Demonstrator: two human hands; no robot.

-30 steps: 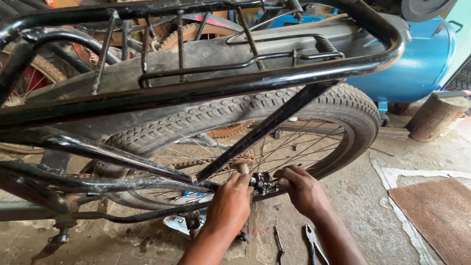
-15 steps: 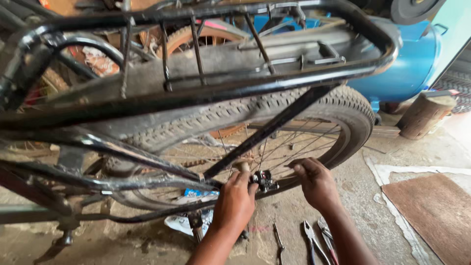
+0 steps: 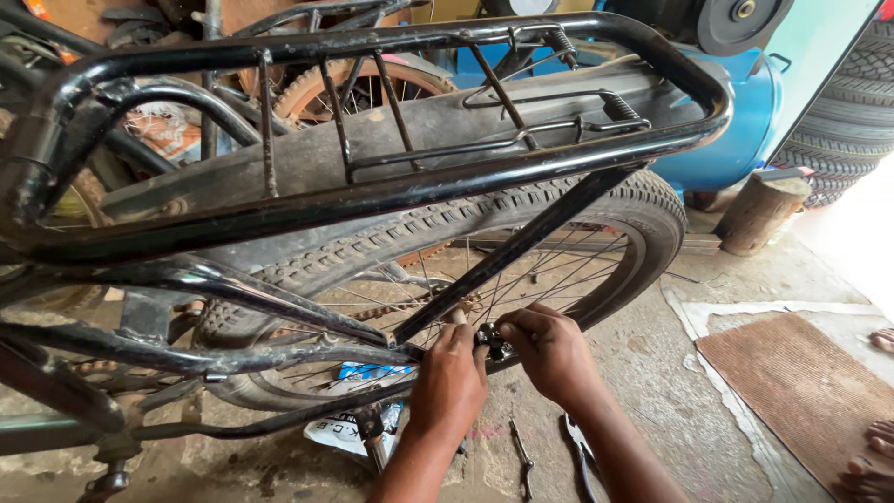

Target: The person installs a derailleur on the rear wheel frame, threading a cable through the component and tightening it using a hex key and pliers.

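Observation:
A black bicycle stands in front of me, its rear carrier rack filling the top of the view and the rear wheel below it. Both my hands are at the rear axle nut where the rack stay and frame tubes meet. My left hand is closed around the axle end on the left side. My right hand pinches the small metal part at the axle from the right. What exactly each set of fingers grips is hidden by the hands.
Pliers and a small spanner lie on the concrete floor below my arms. A brown mat lies at right, with another person's toes at its edge. A wooden stump, blue tank and stacked tyres stand behind.
My right hand came back onto the axle after drifting slightly right of it. The view shifted, so the rack and wheel sit a little differently. Both hands stay at the axle.

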